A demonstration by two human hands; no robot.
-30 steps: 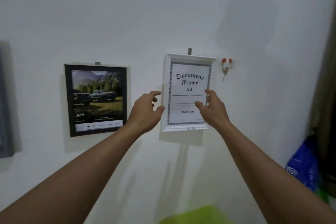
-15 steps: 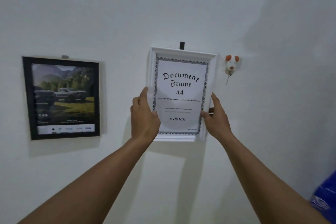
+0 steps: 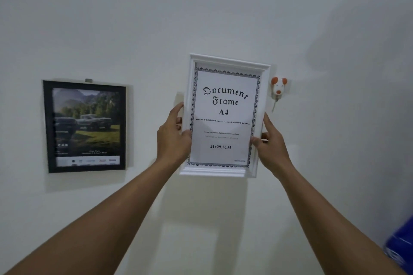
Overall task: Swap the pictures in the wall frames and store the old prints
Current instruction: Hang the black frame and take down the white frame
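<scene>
Both grips hold the white frame by its side rails in front of the wall.

The left grip (image 3: pixel 173 138) curls round the left rail of the white frame (image 3: pixel 212 171), thumb lying on the front at the edge of the print and fingers tucked behind. The right grip (image 3: pixel 273 147) clasps the right rail the same way, thumb tip on the front and fingers behind the rail. Each is closed only as far as the rail's thickness. The frame stands upright, slightly tilted, and its sheet (image 3: pixel 223 118) reads "Document Frame A4". Whether its back touches the wall (image 3: pixel 201 6) cannot be told. Just beside its upper right corner a small mouse-shaped hook (image 3: pixel 278 88) sticks to the wall. Well apart to the left hangs a black frame (image 3: pixel 86 126) with a print of trucks in a meadow. A blurred blue thing (image 3: pixel 402 243) shows at the lower right edge.
</scene>
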